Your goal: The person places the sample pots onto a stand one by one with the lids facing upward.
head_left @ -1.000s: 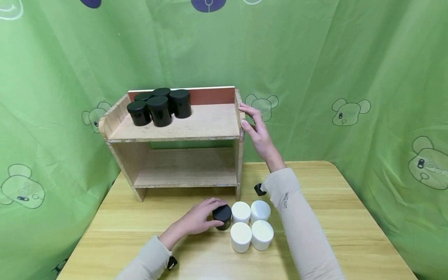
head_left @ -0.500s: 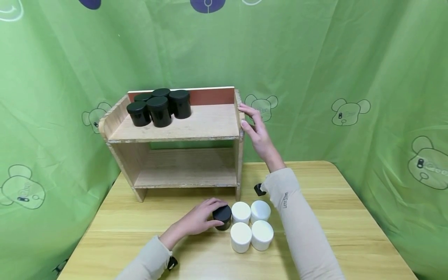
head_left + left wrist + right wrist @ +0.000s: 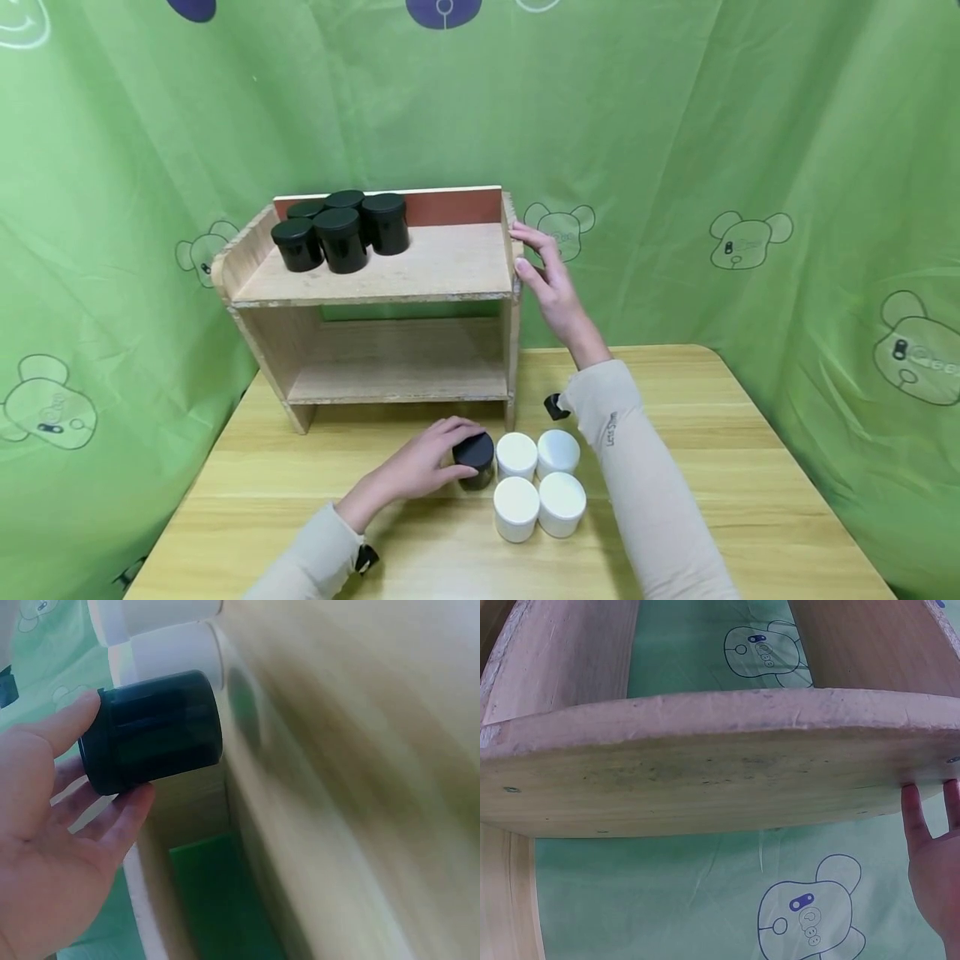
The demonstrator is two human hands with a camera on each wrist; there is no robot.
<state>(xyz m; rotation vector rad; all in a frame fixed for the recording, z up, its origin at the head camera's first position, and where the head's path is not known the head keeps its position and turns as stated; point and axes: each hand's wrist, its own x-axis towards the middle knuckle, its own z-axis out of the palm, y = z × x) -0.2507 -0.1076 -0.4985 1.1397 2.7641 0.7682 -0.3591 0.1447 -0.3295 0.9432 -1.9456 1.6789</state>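
Observation:
My left hand [image 3: 420, 462] pinches a black lidded jar [image 3: 474, 462] by its lid, thumb on the near side and fingers on the far side. In the left wrist view the black jar [image 3: 154, 731] hangs from my fingertips with its base close over the table. Several white lidded jars [image 3: 517, 504] stand grouped just right of it. Farther back, my right hand [image 3: 553, 287] rests its fingertips and thumb against the right side panel of a wooden shelf [image 3: 375, 287]. The right wrist view shows straight fingers [image 3: 913, 817] touching the panel's outer face.
Several black jars [image 3: 342, 242] stand together at the left of the shelf's top board, before a reddish back strip [image 3: 457, 207]. A lower board [image 3: 397, 383] lies beneath. The wooden table [image 3: 712, 467] ends against a green printed curtain [image 3: 637, 108].
My left hand and the black jar have shifted slightly left and back, opening a small gap to the white jars. My right hand stays against the shelf.

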